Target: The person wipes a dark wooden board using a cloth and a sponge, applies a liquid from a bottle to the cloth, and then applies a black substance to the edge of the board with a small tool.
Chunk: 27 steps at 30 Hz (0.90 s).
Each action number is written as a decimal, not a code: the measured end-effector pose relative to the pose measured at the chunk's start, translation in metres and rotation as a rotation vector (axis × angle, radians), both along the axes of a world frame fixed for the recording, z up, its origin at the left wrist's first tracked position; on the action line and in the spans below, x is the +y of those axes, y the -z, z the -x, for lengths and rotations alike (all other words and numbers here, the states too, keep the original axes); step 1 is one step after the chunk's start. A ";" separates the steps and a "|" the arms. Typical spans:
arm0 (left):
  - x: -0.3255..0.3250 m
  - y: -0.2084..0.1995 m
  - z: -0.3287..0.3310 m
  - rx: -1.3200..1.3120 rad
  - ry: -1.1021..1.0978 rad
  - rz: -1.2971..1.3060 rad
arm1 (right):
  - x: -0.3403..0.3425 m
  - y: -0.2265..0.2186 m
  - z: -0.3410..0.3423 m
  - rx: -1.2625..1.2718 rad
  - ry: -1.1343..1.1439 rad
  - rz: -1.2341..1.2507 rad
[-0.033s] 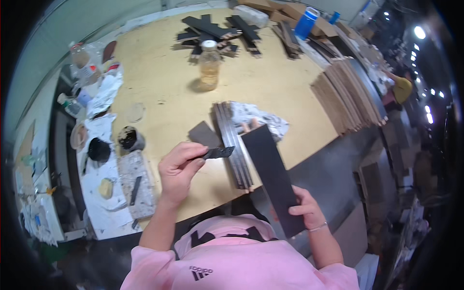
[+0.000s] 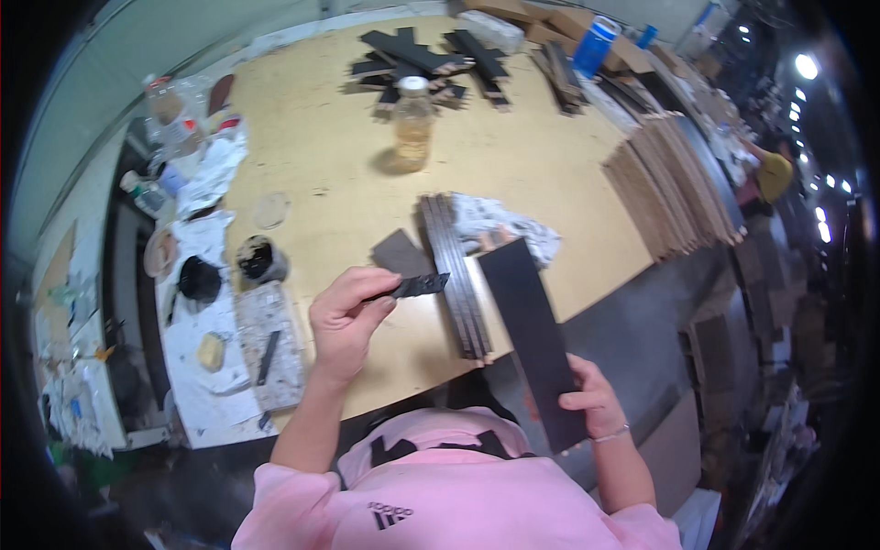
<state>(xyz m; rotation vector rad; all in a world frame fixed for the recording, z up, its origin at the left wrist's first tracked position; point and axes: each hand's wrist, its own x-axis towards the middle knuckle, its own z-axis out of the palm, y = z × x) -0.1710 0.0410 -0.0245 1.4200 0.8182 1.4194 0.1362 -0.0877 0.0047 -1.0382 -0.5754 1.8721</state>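
Note:
My left hand point(image 2: 344, 321) pinches a dark flat scraper point(image 2: 422, 285) smeared with black paste, its tip pointing right over a stack of dark planks point(image 2: 454, 275). To the right, my right hand point(image 2: 594, 396) grips the near end of a long black plank point(image 2: 527, 325), thumb on its face and the other fingers mostly hidden at its edge and behind. The plank is tilted up and away from me, just off the table's front edge. The scraper and the plank are apart. Beneath the scraper, a small dark flat piece point(image 2: 401, 254) lies beside the stack.
A stained cloth point(image 2: 509, 227) lies past the stack. At left are a cup of black paste point(image 2: 262, 259), a black-stained pot point(image 2: 199, 280) and a yellowish sponge point(image 2: 211, 351). A bottle of amber liquid point(image 2: 413, 128), piled black planks point(image 2: 403, 60) and stacked brown boards point(image 2: 674, 183) stand farther off.
The whole view has shifted slightly, the table moving right in it. The scraper's tip sits a little higher and farther from the held plank. Both grips look the same.

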 end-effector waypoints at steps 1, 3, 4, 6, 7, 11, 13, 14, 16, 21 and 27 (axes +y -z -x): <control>0.004 0.005 0.007 0.027 -0.076 -0.032 | -0.004 0.004 -0.002 0.009 0.027 -0.009; 0.015 0.017 0.030 0.072 -0.167 -0.066 | -0.008 0.010 -0.006 -0.053 0.093 -0.053; 0.021 0.024 0.049 0.172 -0.328 -0.047 | -0.008 0.011 -0.008 -0.054 0.112 -0.058; 0.033 0.041 0.088 0.267 -0.576 0.022 | -0.008 0.016 -0.011 -0.048 0.117 -0.063; 0.041 0.054 0.108 0.262 -0.655 0.071 | -0.008 0.019 -0.012 -0.042 0.148 -0.065; 0.058 0.085 0.153 0.669 -0.828 -0.065 | -0.002 0.020 -0.007 -0.037 0.171 -0.073; 0.060 0.090 0.157 0.695 -0.824 -0.033 | 0.001 0.018 -0.003 -0.041 0.165 -0.076; 0.061 0.089 0.155 0.745 -0.823 -0.042 | 0.003 0.017 -0.002 -0.047 0.163 -0.079; 0.060 0.089 0.155 0.798 -0.825 -0.052 | 0.005 0.016 -0.003 -0.040 0.160 -0.082; 0.059 0.098 0.164 0.857 -0.833 -0.067 | 0.012 0.015 -0.009 -0.031 0.156 -0.100; 0.063 0.065 0.106 0.732 -0.852 -0.153 | 0.014 0.011 -0.023 -0.032 0.253 -0.063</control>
